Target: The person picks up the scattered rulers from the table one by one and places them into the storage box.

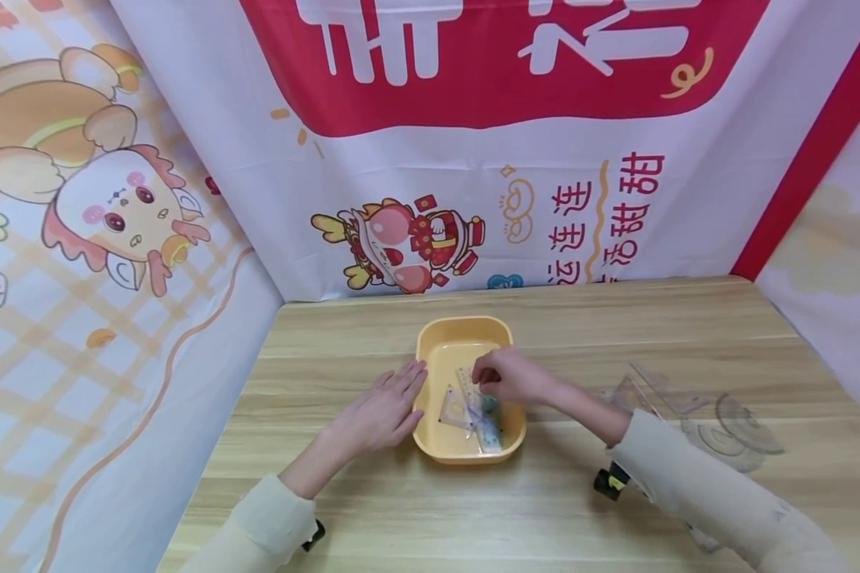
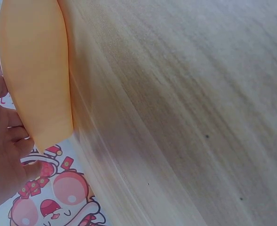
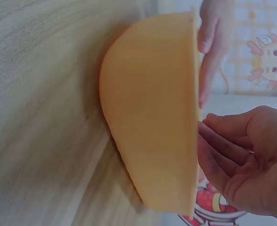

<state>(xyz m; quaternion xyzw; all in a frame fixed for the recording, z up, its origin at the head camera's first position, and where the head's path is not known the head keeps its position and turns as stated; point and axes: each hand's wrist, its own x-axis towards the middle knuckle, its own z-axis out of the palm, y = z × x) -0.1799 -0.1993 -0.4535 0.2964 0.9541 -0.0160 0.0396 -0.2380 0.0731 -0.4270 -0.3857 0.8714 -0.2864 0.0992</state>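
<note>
Tray, yellow plastic, rounded-rectangular (image 1: 466, 333): one, set upright on the wood-grain tabletop (image 1: 344, 342), between the two hands.

Progress, by judgement: partway. Some drawing pieces lie inside the tray, others loose outside it at the right; neither group stands alone, so the handling appears unfinished. Which way the pieces travel cannot be told.

Inside the tray, three or more: one clear straight ruler (image 1: 464, 380), lengthwise; one clear set square (image 1: 455, 410), beside the ruler; one teal item (image 1: 490, 404), kind unclear. Overlap and blur prevent an exact count.

On the tabletop, right of the tray: clear set squares (image 1: 638, 394), at least one, perhaps two; curved protractor-like pieces (image 1: 748, 426), apparently two, overlapping; one further clear piece (image 1: 702, 539), partly under the right sleeve (image 1: 724, 485), kind unclear.

Hands, two. Left hand (image 1: 380, 410): fingers extended, tips resting at the tray's left rim, nothing grasped. Right hand (image 1: 512, 376): above the tray at the ruler's far end, fingers bent, narrow gap to the thumb; whether anything is pinched cannot be told.

Black wrist fittings (image 1: 609, 481): two, one per arm.
</note>
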